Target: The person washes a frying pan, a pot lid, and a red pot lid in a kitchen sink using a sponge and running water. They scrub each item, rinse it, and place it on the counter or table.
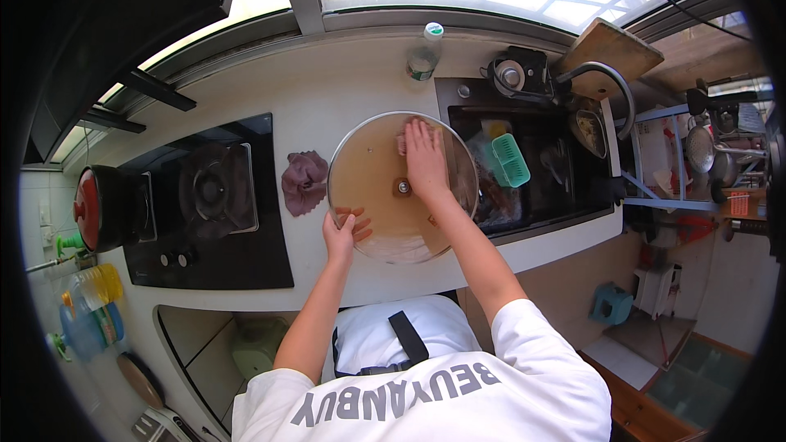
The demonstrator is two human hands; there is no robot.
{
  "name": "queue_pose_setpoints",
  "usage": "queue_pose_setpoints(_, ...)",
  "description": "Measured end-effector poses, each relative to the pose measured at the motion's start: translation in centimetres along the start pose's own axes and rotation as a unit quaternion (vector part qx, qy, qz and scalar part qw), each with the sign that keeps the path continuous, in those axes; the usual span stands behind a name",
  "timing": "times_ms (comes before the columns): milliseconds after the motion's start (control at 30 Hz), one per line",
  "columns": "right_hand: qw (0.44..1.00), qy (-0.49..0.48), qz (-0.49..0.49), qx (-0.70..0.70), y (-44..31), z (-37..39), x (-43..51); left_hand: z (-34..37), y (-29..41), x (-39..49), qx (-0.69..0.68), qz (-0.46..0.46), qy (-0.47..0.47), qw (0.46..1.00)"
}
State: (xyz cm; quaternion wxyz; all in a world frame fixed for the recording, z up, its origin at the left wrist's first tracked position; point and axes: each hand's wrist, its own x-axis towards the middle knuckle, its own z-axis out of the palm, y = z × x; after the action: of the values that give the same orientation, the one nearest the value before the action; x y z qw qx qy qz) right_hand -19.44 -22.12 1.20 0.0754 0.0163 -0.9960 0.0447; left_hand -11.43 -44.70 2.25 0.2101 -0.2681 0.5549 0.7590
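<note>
A large round glass pot lid with a metal rim is held over the counter beside the sink. My left hand grips its lower left rim, with the fingers seen through the glass. Flat on the upper right part of the lid lies my right hand, pressing a pinkish cloth that shows past its fingers. The screw of the lid's knob shows at the centre. A crumpled mauve cloth rests on the counter left of the lid.
A gas hob is at the left, with a red-lidded dark pot at its far end. The black sink holds a green plastic basket. A plastic bottle and a wooden cutting board stand behind.
</note>
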Motion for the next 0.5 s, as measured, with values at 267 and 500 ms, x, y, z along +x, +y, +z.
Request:
queue_pose_setpoints(267, 0.946, -0.294, -0.060, 0.120, -7.6, -6.9, -15.5, -0.4, -1.4, 0.4, -0.016, -0.014, 0.032, 0.999)
queue_pose_setpoints(500, 0.995, -0.068, -0.051, 0.050, -4.9, -1.7, -1.8, -0.5, -1.4, -0.3, 0.007, -0.001, 0.021, 1.000)
